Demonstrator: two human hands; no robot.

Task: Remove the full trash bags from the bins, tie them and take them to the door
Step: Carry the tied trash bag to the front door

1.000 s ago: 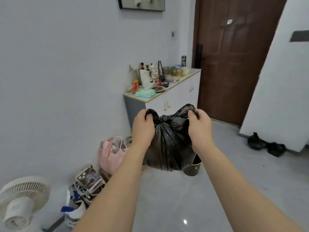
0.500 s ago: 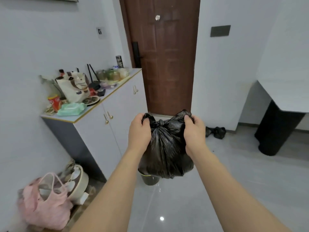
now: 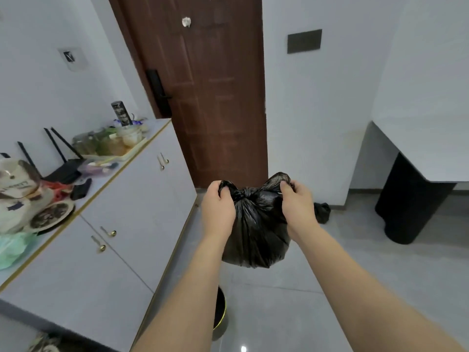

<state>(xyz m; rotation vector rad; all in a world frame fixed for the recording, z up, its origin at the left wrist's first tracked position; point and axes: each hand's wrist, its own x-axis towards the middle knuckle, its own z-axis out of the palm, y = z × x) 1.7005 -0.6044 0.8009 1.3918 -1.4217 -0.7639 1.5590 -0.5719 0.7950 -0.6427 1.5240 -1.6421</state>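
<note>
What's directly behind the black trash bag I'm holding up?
Behind the knotted black plastic trash bag, gripped by the left hand and right hand, are grey floor tiles and the brown wooden door's foot. The threshold strip behind the bag is covered.

White walls (image 3: 317, 110) meet a glossy grey floor (image 3: 291, 301); a cluttered white cabinet (image 3: 132, 212) (gold-trimmed) stands left.

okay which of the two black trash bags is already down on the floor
The small black bag by the wall right of the brown door. The other black bag hangs in the air, gripped by the left hand and right hand.
</note>
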